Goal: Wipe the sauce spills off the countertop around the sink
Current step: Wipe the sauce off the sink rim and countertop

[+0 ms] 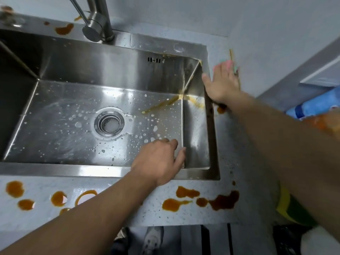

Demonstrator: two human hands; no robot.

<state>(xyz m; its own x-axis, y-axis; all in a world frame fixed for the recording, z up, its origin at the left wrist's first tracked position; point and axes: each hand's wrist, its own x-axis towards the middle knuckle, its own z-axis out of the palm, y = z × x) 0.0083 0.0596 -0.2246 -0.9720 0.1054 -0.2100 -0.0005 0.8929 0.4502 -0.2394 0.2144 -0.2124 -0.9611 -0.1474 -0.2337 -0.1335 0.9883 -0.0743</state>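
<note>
A steel sink (103,171) sits in a speckled grey countertop (228,162). Brown sauce spills (223,200) lie along the front counter strip, with more sauce patches (64,30) behind the sink by the tap. My right hand (223,83) presses flat, fingers straight, on a pink and green cloth (232,65) on the narrow counter strip right of the sink; most of the cloth is hidden under the hand. A sauce streak (231,54) runs beyond the cloth. My left hand (160,161) hangs over the sink's front right corner, fingers loosely curled, holding nothing.
A steel tap (98,19) stands behind the sink. Sauce trails (161,105) run down the basin's right corner toward the drain (109,124). A blue packet (316,103) and a yellow-green bottle (292,208) are at the right. The wall rises close to the right counter strip.
</note>
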